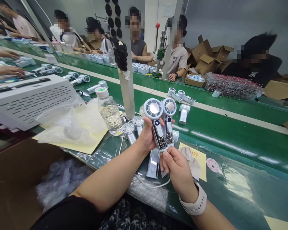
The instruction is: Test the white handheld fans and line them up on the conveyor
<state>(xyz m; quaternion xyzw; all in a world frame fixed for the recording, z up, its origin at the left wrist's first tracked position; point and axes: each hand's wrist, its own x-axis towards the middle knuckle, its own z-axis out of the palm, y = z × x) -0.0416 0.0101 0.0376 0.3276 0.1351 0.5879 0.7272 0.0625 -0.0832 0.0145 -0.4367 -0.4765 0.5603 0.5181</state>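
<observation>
1. Clock dial's centred on the stuff in the worker's hands, 12 pointing away from them. Way out at 9 there's a white vented box [33, 103].
2. Next, also around 9, a yellow sheet [93, 147] with a crumpled clear plastic bag [69, 123] on it.
3. Then a clear bottle [109, 113] with a green-and-white cap, upright on the bench [230, 204], 9 o'clock again. A metal post [127, 99] stands at 10.
4. Just beside the bottle, two fans with slotted heads [128, 128], still around 9.
5. Left hand [147, 135]: grip's wrapped round a pair of handheld fans, held up over the bench. The nearer fan [159, 129] reads 20 and the second fan [168, 126] sits right beside it. Both have bare circuit board showing on the handle.
6. Below them at about 7, another fan [153, 164] lies on the bench.
7. Right hand [177, 164]: grip's got thumb and fingers closed at the bottom end of the nearer fan. White watch [195, 201] on that wrist.
8. Out at 2, a fan on the green belt [184, 114].
9. At 4, a yellow note [203, 159], then a round pink sticker [212, 165].
</observation>
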